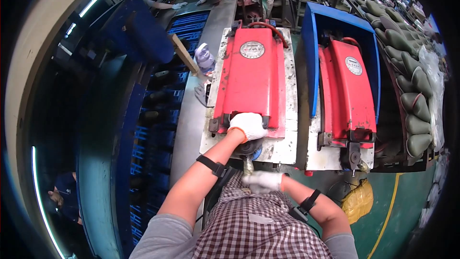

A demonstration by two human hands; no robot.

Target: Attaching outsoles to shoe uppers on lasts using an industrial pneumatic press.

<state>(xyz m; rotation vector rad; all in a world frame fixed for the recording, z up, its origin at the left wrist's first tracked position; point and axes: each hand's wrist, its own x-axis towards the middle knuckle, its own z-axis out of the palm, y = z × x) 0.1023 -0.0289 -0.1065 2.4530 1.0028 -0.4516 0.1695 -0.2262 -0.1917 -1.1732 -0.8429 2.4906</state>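
Note:
In front of me stands a red press-like machine (254, 81) with a round silver badge, mounted on a worn white base (282, 156). My left hand (249, 125), in a white glove with an orange cuff edge, is closed over the black handle (265, 122) at its near end; most of that handle is hidden. A dark round fitting (247, 148) sits below that hand. My right hand (263, 182), also white-gloved, is close to my checked apron (254, 216), just below a shiny, wrapped-looking piece (248, 167). Its fingers are smeared, and any hold is unclear.
A second red machine (349, 86) stands at right inside a blue housing (314, 57). Grey-green shoe-shaped pieces (414, 79) fill a far-right rack. A purple-capped bottle (204, 56) stands left. A yellow bag (359, 201) lies on the green floor. Another person's gloved hand (179, 5) shows far left.

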